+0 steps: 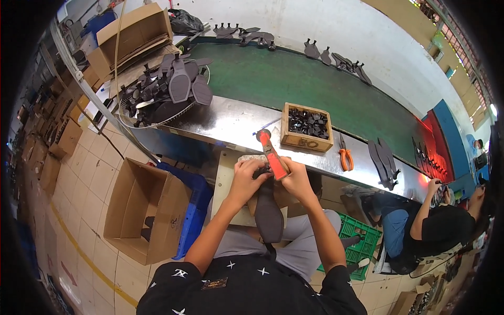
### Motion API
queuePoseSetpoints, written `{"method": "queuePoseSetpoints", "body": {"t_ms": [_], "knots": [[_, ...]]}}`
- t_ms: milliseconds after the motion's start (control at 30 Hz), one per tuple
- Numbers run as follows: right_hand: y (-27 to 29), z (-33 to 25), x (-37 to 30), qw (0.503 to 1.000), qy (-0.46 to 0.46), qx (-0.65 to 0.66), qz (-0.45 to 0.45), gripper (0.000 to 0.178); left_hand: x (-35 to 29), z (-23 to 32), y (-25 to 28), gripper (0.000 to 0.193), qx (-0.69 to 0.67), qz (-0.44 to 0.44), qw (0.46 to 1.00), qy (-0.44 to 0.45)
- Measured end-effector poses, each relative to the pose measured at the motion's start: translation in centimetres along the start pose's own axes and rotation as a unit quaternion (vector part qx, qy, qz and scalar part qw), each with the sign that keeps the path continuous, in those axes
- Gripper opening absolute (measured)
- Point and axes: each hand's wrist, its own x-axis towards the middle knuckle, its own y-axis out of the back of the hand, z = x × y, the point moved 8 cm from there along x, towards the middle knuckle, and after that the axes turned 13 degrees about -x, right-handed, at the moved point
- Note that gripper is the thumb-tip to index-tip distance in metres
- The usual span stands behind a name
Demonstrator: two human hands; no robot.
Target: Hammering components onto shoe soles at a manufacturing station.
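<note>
My right hand is wrapped round the red handle of a hammer. The hammer's dark head points away from me, over the metal bench edge. My left hand pinches the far, heel end of a dark shoe sole. The sole's broad end points toward my lap. Small dark parts under my left fingers are partly hidden. Both hands are close together above a pale work stand. Just beyond them stands a wooden box of small black pieces.
Orange-handled pliers and dark soles lie to the right on the metal edge. A wire basket piled with soles stands at left. Behind runs a green conveyor belt. An open carton sits lower left; a co-worker sits right.
</note>
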Motion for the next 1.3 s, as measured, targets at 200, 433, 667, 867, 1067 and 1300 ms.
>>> {"method": "queuePoseSetpoints", "body": {"t_ms": [200,433,667,867,1067,1300], "knots": [[1.0,-1.5,-0.5,0.999,0.027,-0.034,0.019,0.023,1.4,0.7,0.0,0.024,-0.079,-0.055,0.995,-0.032],[1.5,-2.5,-0.8,0.996,0.031,-0.079,0.028,0.024,1.8,1.2,0.2,0.030,-0.162,-0.064,0.984,0.043],[2.9,-3.9,-4.1,0.991,-0.069,0.079,0.080,0.026,1.6,-1.4,-0.1,0.027,-0.231,-0.077,0.961,0.133],[5.3,-8.4,-7.7,0.996,-0.087,-0.009,0.031,0.027,1.7,-1.0,-0.6,0.022,-0.255,-0.089,0.951,0.148],[4.5,-7.7,-7.9,0.993,-0.091,-0.070,-0.016,0.028,1.2,-1.4,-0.6,0.025,-0.261,-0.090,0.950,0.144],[9.6,-13.5,-8.7,0.987,-0.034,-0.088,0.128,0.034,0.5,-1.5,-0.8,0.079,-0.177,-0.137,0.965,0.139]]}}
